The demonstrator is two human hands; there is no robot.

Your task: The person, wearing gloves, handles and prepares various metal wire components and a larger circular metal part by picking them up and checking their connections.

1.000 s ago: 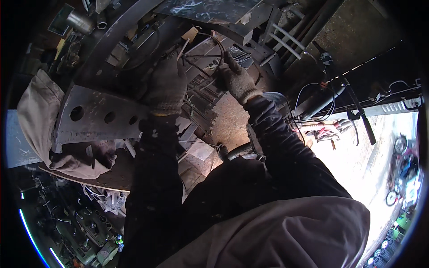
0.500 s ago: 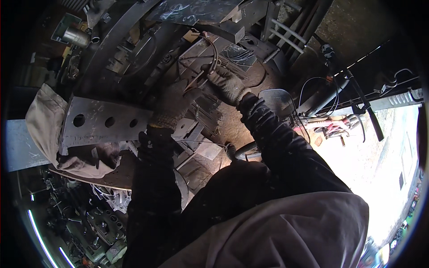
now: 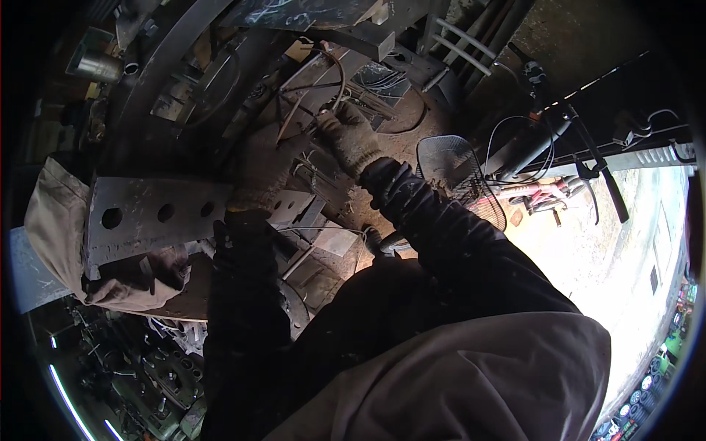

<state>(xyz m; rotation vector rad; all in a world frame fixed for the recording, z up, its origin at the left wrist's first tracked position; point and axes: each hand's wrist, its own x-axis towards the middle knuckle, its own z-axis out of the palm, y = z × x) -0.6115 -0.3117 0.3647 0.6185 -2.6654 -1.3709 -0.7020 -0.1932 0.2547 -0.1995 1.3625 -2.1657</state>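
My right hand (image 3: 350, 138), in a worn knit work glove, is closed at the lower end of a thin, curved metal rod (image 3: 341, 72). The rod arcs up and to the left from my fingers. Lower and to the left, my left hand (image 3: 265, 170), also gloved, is in deep shadow. Its fingers blur into the dark, so any grip there is hidden. Beneath its wrist runs a flat steel bar with round holes (image 3: 147, 214). Thin metal rods (image 3: 318, 175) lie below and between the two hands.
Brown cloth (image 3: 55, 220) drapes over the bar's left end. A black mesh basket (image 3: 460, 173) and a red bicycle frame (image 3: 540, 192) stand to the right. Coiled wire (image 3: 379, 79) lies beyond my right hand. A steel plate (image 3: 294, 13) juts in at the top.
The whole view has shifted, with the bar and basket now further left. My right hand appears left of where it was, still at the curved rod. My left hand has shifted slightly left too.
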